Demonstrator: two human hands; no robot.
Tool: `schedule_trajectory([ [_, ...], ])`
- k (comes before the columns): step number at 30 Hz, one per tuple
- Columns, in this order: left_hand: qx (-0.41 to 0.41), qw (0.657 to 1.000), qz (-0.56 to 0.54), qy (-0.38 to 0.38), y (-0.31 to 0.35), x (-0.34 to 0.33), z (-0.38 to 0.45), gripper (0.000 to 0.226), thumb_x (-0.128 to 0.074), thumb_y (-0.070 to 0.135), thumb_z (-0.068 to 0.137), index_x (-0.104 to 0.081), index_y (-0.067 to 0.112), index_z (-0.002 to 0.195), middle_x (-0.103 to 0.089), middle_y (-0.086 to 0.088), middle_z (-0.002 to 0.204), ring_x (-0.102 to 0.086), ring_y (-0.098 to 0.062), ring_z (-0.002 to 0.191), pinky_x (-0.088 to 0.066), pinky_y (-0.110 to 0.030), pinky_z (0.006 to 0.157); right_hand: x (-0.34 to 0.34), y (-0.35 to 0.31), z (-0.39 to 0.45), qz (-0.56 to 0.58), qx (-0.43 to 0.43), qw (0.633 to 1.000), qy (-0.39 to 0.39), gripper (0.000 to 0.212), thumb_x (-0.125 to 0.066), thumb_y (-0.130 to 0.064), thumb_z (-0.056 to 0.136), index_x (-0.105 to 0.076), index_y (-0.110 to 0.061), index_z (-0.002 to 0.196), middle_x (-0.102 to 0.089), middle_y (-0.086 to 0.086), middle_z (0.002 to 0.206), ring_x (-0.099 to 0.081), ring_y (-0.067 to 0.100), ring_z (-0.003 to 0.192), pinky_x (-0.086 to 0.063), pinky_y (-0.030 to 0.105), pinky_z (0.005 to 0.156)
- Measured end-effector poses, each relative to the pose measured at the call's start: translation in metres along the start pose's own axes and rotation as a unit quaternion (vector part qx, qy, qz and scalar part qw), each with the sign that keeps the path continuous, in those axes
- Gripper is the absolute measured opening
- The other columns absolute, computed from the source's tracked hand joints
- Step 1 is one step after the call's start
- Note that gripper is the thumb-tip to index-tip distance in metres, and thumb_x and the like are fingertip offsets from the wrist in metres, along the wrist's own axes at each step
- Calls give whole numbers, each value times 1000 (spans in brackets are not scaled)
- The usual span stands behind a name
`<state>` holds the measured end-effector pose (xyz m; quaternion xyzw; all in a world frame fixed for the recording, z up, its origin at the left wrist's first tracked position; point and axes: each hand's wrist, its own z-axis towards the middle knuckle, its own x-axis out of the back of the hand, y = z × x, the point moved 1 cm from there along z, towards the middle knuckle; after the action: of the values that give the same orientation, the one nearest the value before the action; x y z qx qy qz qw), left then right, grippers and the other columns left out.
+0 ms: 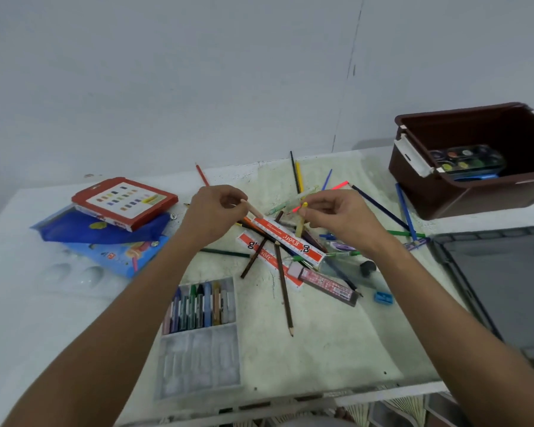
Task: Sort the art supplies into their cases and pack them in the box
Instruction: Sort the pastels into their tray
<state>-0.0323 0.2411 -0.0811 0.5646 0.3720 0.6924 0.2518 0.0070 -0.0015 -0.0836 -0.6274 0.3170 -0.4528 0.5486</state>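
Observation:
My left hand [211, 215] pinches a beige crayon [253, 208] above the heap of loose pencils and pens [284, 241] in the middle of the table. My right hand [336, 218] pinches a yellow crayon [301, 220] held nearly upright over the same heap. Two red-and-white rulers [287, 238] lie crossed in the heap. A clear crayon tray [201, 331] sits near the front, its far half filled with several crayons, its near half bare. The brown box [475, 192] stands at the right rear with a watercolour paint set [467, 161] inside.
A red crayon-box sleeve [125, 202] lies on a blue pouch [105, 226] and a blue pack [121, 257] at the left. A white palette [74, 275] sits in front of them. A blue sharpener [383, 297] and a lead case [330, 286] lie at the heap's right. A grey lid [503, 288] is at far right.

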Motion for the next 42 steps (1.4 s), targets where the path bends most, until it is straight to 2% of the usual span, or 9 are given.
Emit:
schedule_trajectory([
  [3, 24, 998, -61, 20, 1, 20, -36, 12, -70, 15, 85, -73, 14, 96, -74, 1, 83, -71, -8, 75, -59, -25, 74, -29, -10, -13, 27, -16, 999, -33, 23, -74, -15, 82, -71, -8, 104, -75, 6, 91, -72, 19, 83, -58, 33, 78],
  [8, 91, 988, -125, 26, -17, 46, -97, 14, -66, 11, 88, -71, 12, 100, -73, -3, 86, -72, -13, 76, -58, -22, 68, -88, -7, -33, 13, -15, 996, -89, 18, -74, -13, 83, -71, -8, 101, -73, 6, 76, -66, 14, 65, -58, 31, 65],
  [13, 143, 984, -101, 3, -47, 63, -150, 21, -67, 7, 87, -66, 13, 107, -71, -7, 81, -71, -17, 64, -59, -33, 59, -122, 7, -43, -63, -27, 994, -90, 28, -74, -17, 84, -70, -1, 106, -71, 14, 75, -62, 17, 60, -57, 36, 68],
  [18, 166, 985, -28, -31, -76, 73, -184, 24, -72, 12, 82, -65, 17, 104, -71, -4, 74, -69, -19, 58, -52, -27, 48, -141, 14, -46, -184, -7, 981, -59, 30, -73, -26, 84, -72, -5, 106, -72, 11, 77, -63, 16, 63, -56, 35, 71],
  [23, 162, 984, 36, -73, -88, 75, -201, 15, -73, 18, 80, -68, 21, 93, -71, 5, 69, -69, -20, 57, -59, -38, 56, -149, 15, -49, -219, -16, 975, -26, 30, -74, -28, 83, -73, -6, 104, -68, 3, 74, -60, 12, 65, -50, 25, 65],
  [28, 153, 984, 38, -82, -90, 75, -203, 15, -76, 21, 79, -68, 20, 93, -70, 5, 67, -67, -11, 53, -55, -25, 53, -155, 16, -51, -241, -11, 970, -11, 33, -75, -30, 82, -73, -6, 104, -64, 0, 75, -58, 11, 69, -42, 17, 60],
  [32, 153, 985, 5, -76, -94, 75, -204, 21, -78, 30, 78, -68, 22, 93, -71, 0, 70, -69, -15, 56, -57, -30, 60, -154, 18, -56, -242, -13, 970, -12, 38, -73, -34, 83, -70, -7, 110, -63, 0, 80, -55, 6, 68, -39, 11, 57],
  [37, 129, 983, -31, -123, -96, 83, -209, 20, -79, 23, 77, -71, 27, 95, -71, 1, 75, -67, -11, 60, -54, -25, 66, -141, 22, -64, -231, -4, 969, -84, 32, -69, -28, 88, -69, -15, 118, -66, -2, 86, -53, 2, 62, -43, 10, 57],
  [42, 104, 984, 34, -143, -103, 83, -209, 20, -79, 31, 76, -73, 36, 94, -70, 15, 78, -63, -3, 67, -49, -19, 71, -139, 21, -67, -274, -3, 952, -132, 35, -67, -31, 89, -66, -24, 123, -66, -3, 88, -55, 4, 67, -41, 8, 57],
])
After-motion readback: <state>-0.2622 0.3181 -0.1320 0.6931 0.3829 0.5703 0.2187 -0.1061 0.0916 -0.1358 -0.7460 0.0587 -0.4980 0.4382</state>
